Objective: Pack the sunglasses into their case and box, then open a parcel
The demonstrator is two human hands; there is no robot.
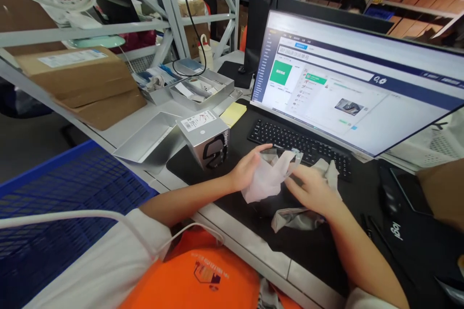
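Observation:
My left hand (247, 170) is closed round the left side of a crumpled, whitish see-through plastic bag (266, 178), held above the desk mat. On the bag's right edge, the curled fingers of my right hand (312, 187) pinch the film. Something dark and clear shows at the bag's top, too small to make out. A grey cloth-like pouch (295, 219) lies below my right wrist, and pale crumpled wrapping (328, 174) sits behind that hand. Left of my hands stands a silver printed box (206, 142) with a label on top.
A monitor (326, 87) and keyboard (286, 137) stand behind my hands. An open silver box part (148, 137) lies at the desk's left edge, above a blue crate (72, 188). Yellow notes (234, 114), a phone (409, 190) and a mouse (389, 195) lie around.

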